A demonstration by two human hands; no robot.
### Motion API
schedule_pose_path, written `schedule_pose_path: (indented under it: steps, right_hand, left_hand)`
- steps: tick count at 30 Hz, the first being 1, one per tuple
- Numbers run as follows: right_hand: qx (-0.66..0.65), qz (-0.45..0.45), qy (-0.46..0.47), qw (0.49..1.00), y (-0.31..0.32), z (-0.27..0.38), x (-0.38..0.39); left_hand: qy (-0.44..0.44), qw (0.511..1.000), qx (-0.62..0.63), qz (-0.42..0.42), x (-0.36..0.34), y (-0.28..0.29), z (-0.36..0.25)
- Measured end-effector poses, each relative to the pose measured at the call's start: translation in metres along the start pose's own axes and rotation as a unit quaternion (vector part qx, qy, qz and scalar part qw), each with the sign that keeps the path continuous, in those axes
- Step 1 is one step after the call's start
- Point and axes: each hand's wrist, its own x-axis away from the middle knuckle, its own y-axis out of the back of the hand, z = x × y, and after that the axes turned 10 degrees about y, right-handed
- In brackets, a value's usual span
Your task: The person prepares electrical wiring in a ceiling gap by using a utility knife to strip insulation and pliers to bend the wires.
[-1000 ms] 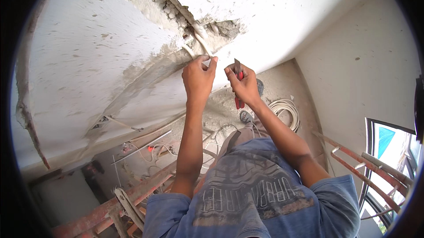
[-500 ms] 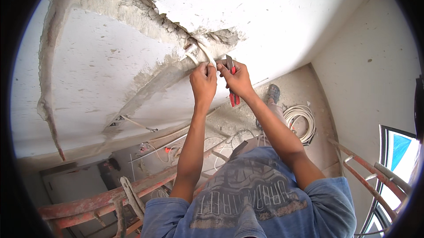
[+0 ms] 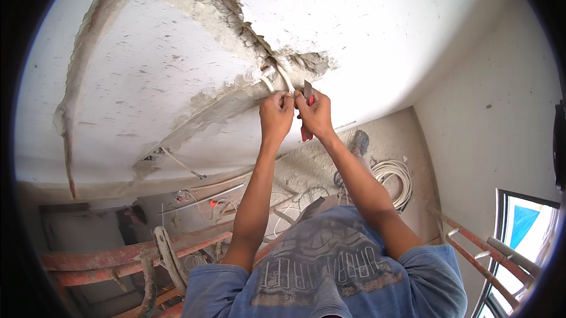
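Note:
Two white cables come out of a broken hollow in the wall; the longer white cable (image 3: pixel 285 76) runs down to my fingertips. My left hand (image 3: pixel 276 119) is closed in a pinch on its end. Right beside it, my right hand (image 3: pixel 316 116) is wrapped round a red utility knife (image 3: pixel 306 134), whose grey blade points up past the knuckles. Thumb and forefinger of that hand meet at the cable end, nearly touching the left fingers; the exact tip of the cable is hidden there. A shorter white cable (image 3: pixel 268 84) bends down just left of the longer one.
Rough channels (image 3: pixel 236 23) are cut into the white wall (image 3: pixel 159 58). A coil of white cable (image 3: pixel 407 185) lies on the dusty floor near my foot. Red scaffold rails (image 3: pixel 106 260) stand at lower left and right, and a window (image 3: pixel 519 229) is at the right.
My hands have drawn closer together at the cable end. The right hand has turned, so more of the knife's red handle is covered. The whole view has shifted slightly.

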Motion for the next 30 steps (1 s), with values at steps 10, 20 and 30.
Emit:
schedule_pose_path:
  steps: [10,20,30]
  right_hand:
    - [-0.090,0.042,-0.127,0.987,0.015,0.016,0.002]
    - [-0.017,0.134,-0.359,0.924,0.122,0.015,0.131]
    - [-0.067,0.158,-0.357,0.918,0.139,0.031,0.173]
  left_hand:
    - [0.011,0.994,-0.104,-0.038,0.007,0.002,-0.010]
    - [-0.056,0.979,-0.145,-0.131,0.026,-0.010,-0.019]
    - [0.006,0.986,-0.124,-0.115,0.011,-0.011,-0.020]
